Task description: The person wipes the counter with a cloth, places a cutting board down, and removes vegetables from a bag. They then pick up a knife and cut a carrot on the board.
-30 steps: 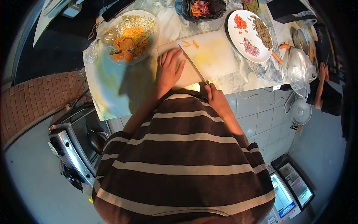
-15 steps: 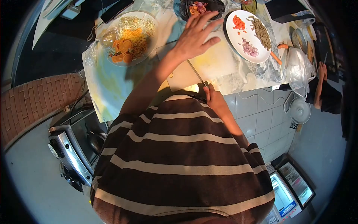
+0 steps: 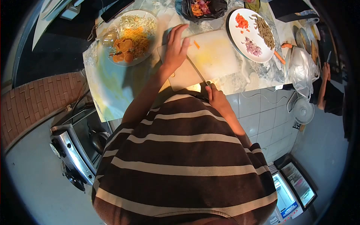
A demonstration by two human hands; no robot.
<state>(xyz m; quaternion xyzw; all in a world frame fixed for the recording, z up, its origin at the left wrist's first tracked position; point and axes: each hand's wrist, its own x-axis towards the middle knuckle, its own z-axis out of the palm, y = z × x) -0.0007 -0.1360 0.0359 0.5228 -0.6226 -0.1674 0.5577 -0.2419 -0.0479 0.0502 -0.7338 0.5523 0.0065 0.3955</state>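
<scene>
My left hand [image 3: 175, 47] rests fingers-down on the far left part of the white cutting board [image 3: 213, 56], just beside a small orange carrot piece [image 3: 196, 44]. My right hand [image 3: 215, 96] is at the counter's near edge, closed around the handle of a knife [image 3: 198, 72] whose blade lies flat across the board, pointing away from me. A plate of sliced carrot and shredded vegetables [image 3: 131, 35] sits left of the board. I wear a brown striped shirt that hides the counter's front edge.
A white plate [image 3: 250, 33] with diced carrot, onion and green beans lies right of the board. A black bag of scraps [image 3: 202, 8] is behind it. Whole carrots [image 3: 279, 56] and a plastic bag [image 3: 302, 69] lie at the right end. Another person [image 3: 328, 93] stands far right.
My left hand went from flat on the board's near left, out toward the black bag, then back down onto the board's far left. The knife hand stayed put.
</scene>
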